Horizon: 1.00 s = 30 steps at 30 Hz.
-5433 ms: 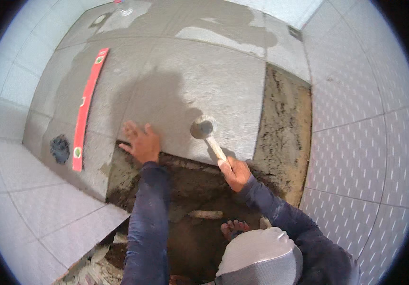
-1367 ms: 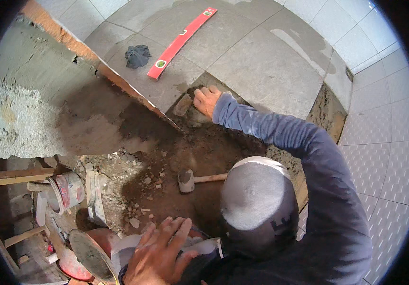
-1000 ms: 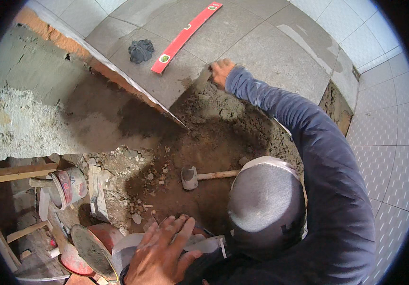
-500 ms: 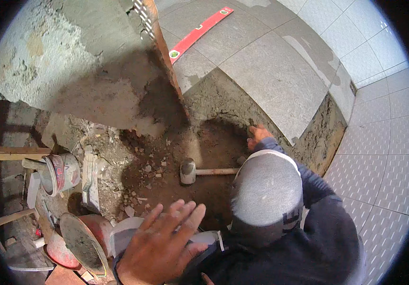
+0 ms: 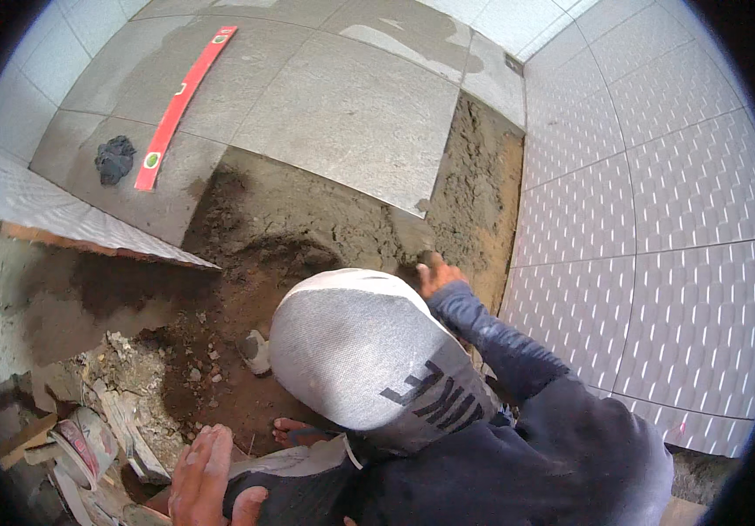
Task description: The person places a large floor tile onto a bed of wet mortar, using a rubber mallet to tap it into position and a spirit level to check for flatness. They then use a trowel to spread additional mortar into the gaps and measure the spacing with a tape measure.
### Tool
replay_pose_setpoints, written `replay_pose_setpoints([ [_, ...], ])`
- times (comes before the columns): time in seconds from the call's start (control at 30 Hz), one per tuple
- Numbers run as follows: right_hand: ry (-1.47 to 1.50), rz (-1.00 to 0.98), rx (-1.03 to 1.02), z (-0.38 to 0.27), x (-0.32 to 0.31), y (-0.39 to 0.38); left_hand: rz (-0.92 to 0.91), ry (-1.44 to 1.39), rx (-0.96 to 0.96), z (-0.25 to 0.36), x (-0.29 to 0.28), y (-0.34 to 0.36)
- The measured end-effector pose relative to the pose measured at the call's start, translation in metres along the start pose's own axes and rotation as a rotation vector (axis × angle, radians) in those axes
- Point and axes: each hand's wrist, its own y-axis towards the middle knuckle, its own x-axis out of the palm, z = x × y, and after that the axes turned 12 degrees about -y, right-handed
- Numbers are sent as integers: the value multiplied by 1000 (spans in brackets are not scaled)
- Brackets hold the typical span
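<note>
My left hand [image 5: 202, 478] is at the lower left, empty, its fingers stretched and its thumb apart. It is nearest to the dark-clothed leg [image 5: 294, 491] of a co-worker crouching in front of me. My right hand does not show; a skin-coloured tip at the bottom edge is too small to place. The co-worker's grey cap [image 5: 356, 346] hides much of the ground. Their hand [image 5: 439, 274] reaches onto wet mortar [image 5: 307, 210] beside a large grey floor tile [image 5: 351, 114]; a greyish patch at its fingers may be a tool, but I cannot tell.
A red spirit level [image 5: 180, 105] and a dark crumpled lump [image 5: 115, 159] lie on laid tiles. A mallet head [image 5: 256, 352] shows beside the cap. Rubble [image 5: 132, 368] and a dirty bucket [image 5: 92, 438] are at the left. A tiled wall [image 5: 623, 202] bounds the right.
The view has swung right, so the floor and spirit level sit further left. My left hand is lower in the picture. The co-worker's hand has moved from the dug hollow toward the wall-side mortar.
</note>
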Motion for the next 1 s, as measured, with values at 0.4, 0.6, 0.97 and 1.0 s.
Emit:
replay_pose_setpoints([
  [0.4, -92, 219, 76, 67, -56, 61, -15, -57, -101, 11, 3, 23],
  [0.6, 145, 143, -7, 100, -4, 63, -44, -58, -34, 4, -3, 14],
  [0.97, 542, -429, -196, 71, 28, 83, 814, -495, -185, -59, -2, -67],
  [1.0, 449, -452, -344, 48, 10, 94, 788, -729, -166, -74, 8, -82],
])
